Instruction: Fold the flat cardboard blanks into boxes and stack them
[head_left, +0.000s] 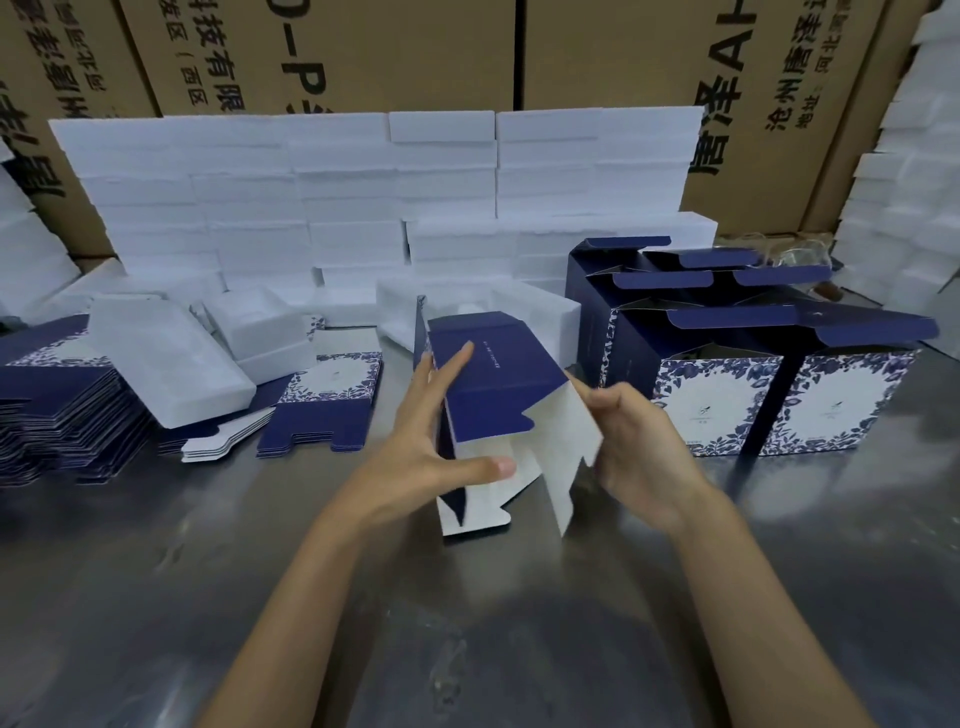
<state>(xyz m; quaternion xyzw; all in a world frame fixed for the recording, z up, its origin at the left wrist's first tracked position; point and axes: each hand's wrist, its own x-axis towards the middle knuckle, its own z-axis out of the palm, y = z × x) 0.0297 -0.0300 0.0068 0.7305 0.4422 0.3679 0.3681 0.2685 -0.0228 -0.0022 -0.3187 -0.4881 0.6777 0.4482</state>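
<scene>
Steel table (156, 597) carries folded boxes (753, 395). Left hand (431, 457) grips the blank (493, 395); right hand (639, 441) pinches its white flap

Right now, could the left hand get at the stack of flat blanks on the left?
Probably yes, once it lets go: the left hand holds the half-folded box, and bare table lies between it and the flat blanks.
</scene>
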